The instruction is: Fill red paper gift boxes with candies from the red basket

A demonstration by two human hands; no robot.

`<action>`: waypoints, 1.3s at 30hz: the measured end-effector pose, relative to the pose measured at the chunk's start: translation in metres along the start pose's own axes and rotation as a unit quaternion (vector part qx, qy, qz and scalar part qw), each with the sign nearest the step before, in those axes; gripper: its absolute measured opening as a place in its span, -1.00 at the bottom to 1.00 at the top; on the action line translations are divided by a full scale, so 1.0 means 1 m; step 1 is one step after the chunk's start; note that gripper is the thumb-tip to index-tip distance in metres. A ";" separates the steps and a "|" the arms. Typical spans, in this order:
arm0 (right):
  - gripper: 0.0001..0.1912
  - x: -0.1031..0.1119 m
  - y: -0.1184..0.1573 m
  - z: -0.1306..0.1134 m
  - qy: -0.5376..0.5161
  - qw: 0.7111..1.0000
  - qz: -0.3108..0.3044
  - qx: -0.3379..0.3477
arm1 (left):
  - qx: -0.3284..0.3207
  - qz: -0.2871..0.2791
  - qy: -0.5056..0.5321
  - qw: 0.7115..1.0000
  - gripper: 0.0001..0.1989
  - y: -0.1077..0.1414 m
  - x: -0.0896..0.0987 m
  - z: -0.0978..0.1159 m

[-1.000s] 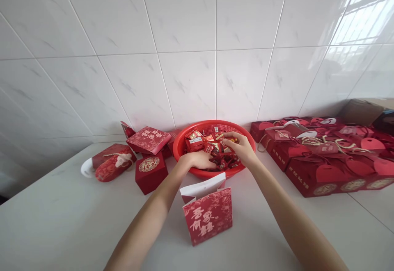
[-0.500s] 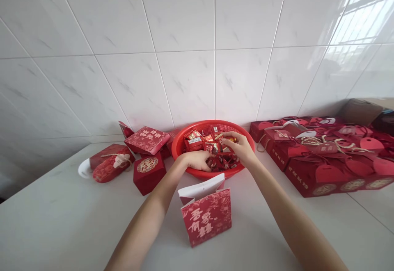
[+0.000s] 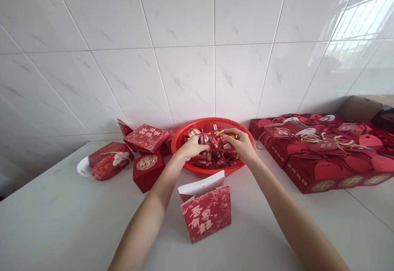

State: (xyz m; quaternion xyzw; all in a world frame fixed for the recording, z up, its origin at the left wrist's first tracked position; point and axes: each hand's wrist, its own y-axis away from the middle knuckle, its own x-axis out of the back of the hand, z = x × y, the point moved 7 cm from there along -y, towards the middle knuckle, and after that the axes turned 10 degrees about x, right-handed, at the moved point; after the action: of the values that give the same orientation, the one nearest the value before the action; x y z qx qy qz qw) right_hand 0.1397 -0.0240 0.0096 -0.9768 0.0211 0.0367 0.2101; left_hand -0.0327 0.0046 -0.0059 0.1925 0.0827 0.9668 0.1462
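Note:
A red plastic basket (image 3: 182, 133) stands against the wall, holding many small wrapped candies (image 3: 221, 160) in red and gold. My left hand (image 3: 192, 148) reaches into its left side, fingers curled around red-wrapped candies. Over the right side is my right hand (image 3: 242, 143), with thumb and forefinger closed on a small wrapped candy (image 3: 219, 133); its other fingers are partly hidden. In front of the basket, between my forearms, a red gift box (image 3: 207, 215) with pale lettering stands upright, its white-lined top flap up. Its inside is mostly hidden.
Several red gift boxes with rope handles (image 3: 326, 166) are packed together at right. On the left lie a dark red box (image 3: 148, 171), a patterned box (image 3: 146, 137) on top of others, and a tagged box (image 3: 112, 162). A brown carton (image 3: 360, 109) sits far right. White tiles rise behind.
My left hand has lifted slightly and moved up within the basket, its fingers now showing around candies. My right hand stays nearly in place. The boxes have not been moved.

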 end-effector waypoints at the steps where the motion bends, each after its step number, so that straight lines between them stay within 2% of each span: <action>1: -0.69 0.000 0.000 0.000 -0.002 1.000 0.000 -0.005 | -0.001 0.008 0.020 1.000 -0.90 0.000 0.002 0.001; 5: -0.68 -0.001 0.001 0.000 -0.008 1.000 0.002 -0.015 | -0.009 0.030 0.090 0.995 -0.90 0.001 0.009 0.002; 11: -0.69 -0.002 0.001 -0.001 -0.018 1.000 0.000 -0.016 | 0.015 0.043 0.171 0.984 -0.71 0.003 0.016 -0.004; 16: -0.71 -0.002 0.001 -0.001 -0.019 1.000 0.002 -0.016 | 0.063 -0.024 0.264 0.962 -0.57 0.006 0.011 -0.002; 19: -0.74 -0.003 0.000 -0.001 -0.012 1.000 -0.003 -0.013 | 0.076 -0.047 0.272 0.958 -0.47 0.008 0.009 0.001; 24: -0.75 -0.004 -0.001 0.000 -0.011 1.000 -0.006 -0.013 | 0.072 -0.026 0.266 0.961 -0.64 0.010 0.012 0.002; 32: -0.73 -0.002 0.000 0.002 -0.010 1.000 -0.003 -0.019 | 0.003 0.034 0.208 0.977 -0.62 0.009 0.021 0.006; 36: -0.71 -0.002 -0.001 0.002 -0.008 1.000 -0.002 -0.012 | -0.062 0.089 0.185 0.977 -0.71 0.011 0.026 0.012; 39: -0.74 -0.003 0.000 0.001 -0.015 1.000 -0.007 -0.010 | -0.088 0.100 0.175 0.975 -0.74 0.013 0.025 0.014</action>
State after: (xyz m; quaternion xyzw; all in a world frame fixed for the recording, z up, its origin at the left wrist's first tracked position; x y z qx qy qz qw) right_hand 0.1365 -0.0235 0.0093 -0.9783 0.0108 0.0503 0.2008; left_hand -0.0529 0.0014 0.0191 0.0137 0.0021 0.9987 0.0483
